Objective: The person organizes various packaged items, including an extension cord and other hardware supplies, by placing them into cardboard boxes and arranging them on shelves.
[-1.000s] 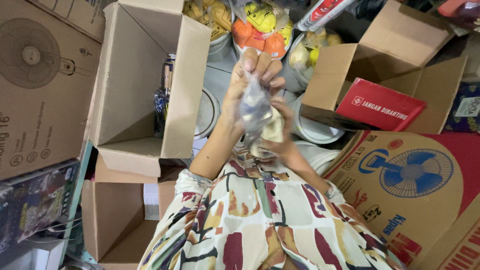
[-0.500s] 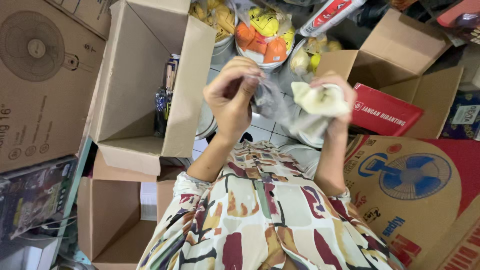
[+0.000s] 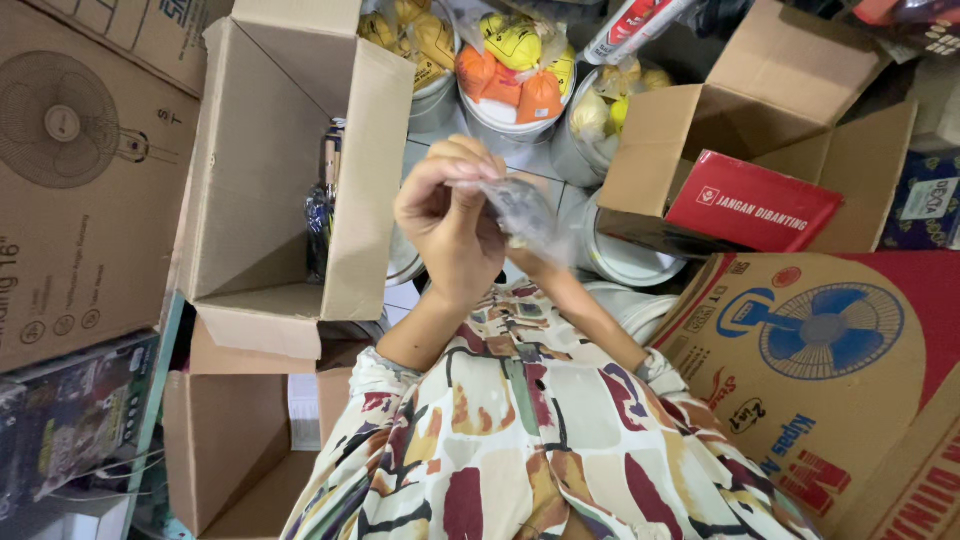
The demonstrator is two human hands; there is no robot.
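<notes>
Left hand (image 3: 450,215) pinches the clear plastic bag (image 3: 520,210); right hand is hidden behind, grip unclear. Next, I'd judge: steady it, work it open.

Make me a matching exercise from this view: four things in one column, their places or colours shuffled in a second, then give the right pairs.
Things:
1. clear plastic bag
2. red carton
3. fan picture box
4. orange packets

Places or states:
A. lying in the open cardboard box at upper right
B. in a round white tub at the top
C. pinched by the left hand
D. flat at lower right, printed with a blue fan

Pairs: 1-C, 2-A, 3-D, 4-B
</notes>
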